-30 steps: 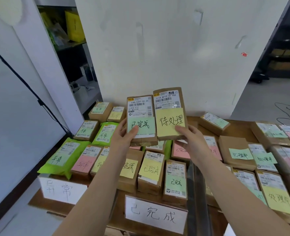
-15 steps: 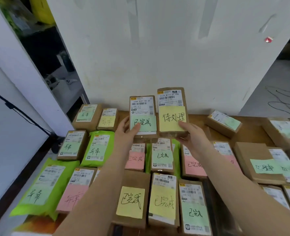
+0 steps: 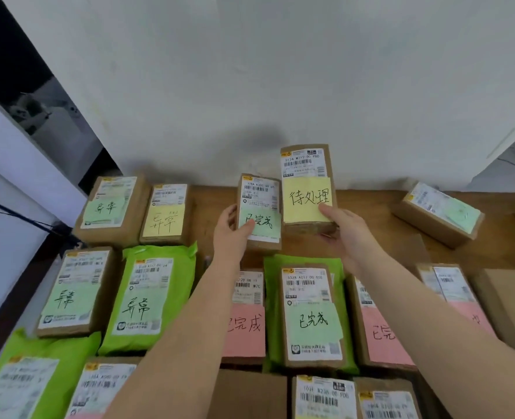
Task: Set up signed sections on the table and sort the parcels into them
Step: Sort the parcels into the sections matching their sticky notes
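My left hand (image 3: 230, 234) grips a small brown parcel with a green note (image 3: 260, 211), held low over the far middle of the wooden table (image 3: 214, 204). My right hand (image 3: 348, 234) holds a taller brown parcel with a yellow note (image 3: 307, 189) right beside it, slightly higher. The two parcels touch side by side. Sorted parcels lie below my arms: brown boxes and green bags with green notes (image 3: 152, 297) at the left, parcels with pink notes (image 3: 245, 325) and green notes (image 3: 312, 316) in the middle.
A white wall (image 3: 280, 86) rises right behind the table's far edge. A lone brown parcel (image 3: 437, 217) lies at the far right. More parcels (image 3: 455, 294) crowd the right side. A dark gap with shelving (image 3: 23, 95) opens at the left.
The view has tilted down and closer, so the front signs dropped out of sight. Both hands carried the two parcels forward and down toward the table's far edge.
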The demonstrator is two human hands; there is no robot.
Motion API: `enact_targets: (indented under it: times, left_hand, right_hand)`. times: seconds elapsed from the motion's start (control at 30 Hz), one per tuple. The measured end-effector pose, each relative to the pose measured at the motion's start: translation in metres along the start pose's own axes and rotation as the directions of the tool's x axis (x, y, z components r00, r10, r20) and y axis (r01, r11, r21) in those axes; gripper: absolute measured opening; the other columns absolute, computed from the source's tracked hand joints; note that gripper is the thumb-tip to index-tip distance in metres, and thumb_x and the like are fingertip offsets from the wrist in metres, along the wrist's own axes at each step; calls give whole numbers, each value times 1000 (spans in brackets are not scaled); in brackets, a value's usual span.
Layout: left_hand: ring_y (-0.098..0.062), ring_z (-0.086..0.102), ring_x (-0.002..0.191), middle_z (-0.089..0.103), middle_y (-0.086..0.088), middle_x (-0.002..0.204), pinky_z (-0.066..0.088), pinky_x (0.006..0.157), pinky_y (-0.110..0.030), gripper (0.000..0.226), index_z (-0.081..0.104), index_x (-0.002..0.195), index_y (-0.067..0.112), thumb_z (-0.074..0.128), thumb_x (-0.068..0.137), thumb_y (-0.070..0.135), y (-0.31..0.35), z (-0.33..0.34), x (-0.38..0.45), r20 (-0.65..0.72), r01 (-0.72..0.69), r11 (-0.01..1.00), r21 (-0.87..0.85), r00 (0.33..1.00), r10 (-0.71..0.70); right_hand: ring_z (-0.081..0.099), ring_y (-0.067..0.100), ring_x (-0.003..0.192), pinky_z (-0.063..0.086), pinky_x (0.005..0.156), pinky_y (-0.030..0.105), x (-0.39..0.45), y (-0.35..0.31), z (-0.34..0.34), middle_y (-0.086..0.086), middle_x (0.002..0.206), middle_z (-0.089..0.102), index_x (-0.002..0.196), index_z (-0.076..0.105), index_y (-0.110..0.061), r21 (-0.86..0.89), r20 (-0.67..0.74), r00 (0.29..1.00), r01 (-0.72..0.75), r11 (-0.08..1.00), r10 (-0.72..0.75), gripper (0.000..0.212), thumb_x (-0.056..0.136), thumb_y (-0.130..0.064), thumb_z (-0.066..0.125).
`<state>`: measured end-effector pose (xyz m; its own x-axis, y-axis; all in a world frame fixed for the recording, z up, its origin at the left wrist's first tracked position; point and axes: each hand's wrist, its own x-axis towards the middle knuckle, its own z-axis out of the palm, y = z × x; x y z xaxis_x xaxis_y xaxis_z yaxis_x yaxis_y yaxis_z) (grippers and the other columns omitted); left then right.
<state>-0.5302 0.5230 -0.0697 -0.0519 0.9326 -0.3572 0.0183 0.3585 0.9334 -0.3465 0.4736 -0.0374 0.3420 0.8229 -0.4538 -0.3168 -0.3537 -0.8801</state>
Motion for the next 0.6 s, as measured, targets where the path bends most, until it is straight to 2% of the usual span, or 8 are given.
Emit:
enact_targets:
  times: [0.07,0.13,0.33,0.43,0.5,0.57,0.6]
  left_hand:
    - [-15,59,104,55,-2,129,54,74,-24,52,41,136,19,60,89,5,-7,3,8,-20,16,1000,21,1000,-15]
    - [-12,58,98,56,-1,128,51,65,-18,51,40,136,20,57,90,6,-13,7,13,-27,27,998,54,999,-26]
    - [-23,61,111,57,-5,129,56,78,-30,43,38,136,18,51,95,12,-21,13,25,-95,111,973,203,991,-94]
    - [-24,60,112,57,-6,127,57,76,-31,38,42,128,18,51,93,8,-22,15,25,-134,65,933,353,991,-19]
    - [-25,51,122,52,-5,132,52,90,-38,44,43,130,19,55,89,6,-24,16,27,-105,-49,815,578,985,134]
    - [-25,34,136,39,-4,145,33,110,-47,52,37,139,21,57,90,18,-28,18,27,8,-165,609,776,968,252]
    - [-25,26,140,31,-3,151,23,114,-48,53,35,141,24,55,92,27,-29,19,25,75,-207,519,829,962,264]
  right_hand:
    - [63,22,101,54,87,38,11,6,1,9,110,67,118,55,-5,-11,-3,1000,-6,1000,6,37,88,-23,65]
    - [63,25,104,53,92,43,18,11,1,10,111,67,118,55,-5,-4,-3,1000,-24,1000,24,37,87,-23,65]
    - [63,25,107,52,94,44,31,20,-1,10,112,66,112,56,-8,16,-20,998,-60,998,60,32,86,-24,67]
    - [62,25,108,52,93,43,33,21,0,10,113,66,111,55,-9,33,-17,997,-72,997,72,32,86,-24,67]
    - [62,25,108,53,92,40,33,21,2,10,114,66,114,54,-9,39,-5,997,-73,997,73,35,85,-25,68]
    - [63,24,106,54,89,37,33,20,5,9,114,66,119,53,-8,38,8,998,-68,997,68,40,86,-25,67]
    - [63,23,106,54,88,36,33,19,6,9,113,66,121,52,-7,39,12,998,-63,997,62,41,86,-25,67]
